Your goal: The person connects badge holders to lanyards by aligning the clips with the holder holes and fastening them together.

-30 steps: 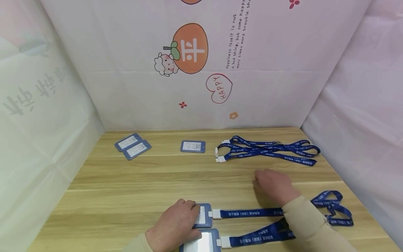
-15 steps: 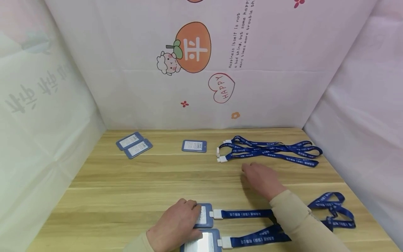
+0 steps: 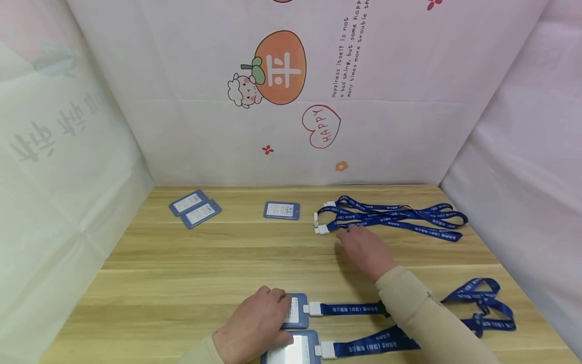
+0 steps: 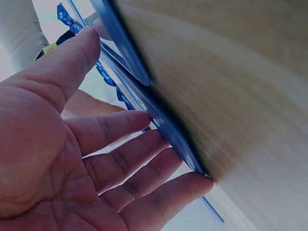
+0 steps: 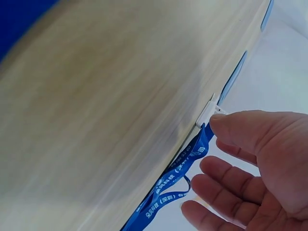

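My left hand (image 3: 254,326) lies across a blue ID card holder (image 3: 296,311) at the front of the table. Its fingertips touch the holder's edge (image 4: 173,130) in the left wrist view, the thumb apart from them. A second card holder (image 3: 293,351) lies just in front, partly under that hand. Each is clipped to a dark blue lanyard (image 3: 352,309). My right hand (image 3: 366,251) is at the near side of the back pile of blue lanyards (image 3: 425,231). In the right wrist view its thumb tip overlaps a white clip (image 5: 206,114), fingers loosely bent beside the strap (image 5: 180,166).
One loose card holder (image 3: 282,210) lies at the back middle. Two more, a card holder (image 3: 185,202) and its overlapping neighbour (image 3: 200,214), lie back left. Printed cloth walls (image 3: 204,151) enclose the wooden table (image 3: 182,283) at the back and sides.
My right hand has moved left and farther back, up to the clip end of the lanyard pile. The left hand stays on the card holders.
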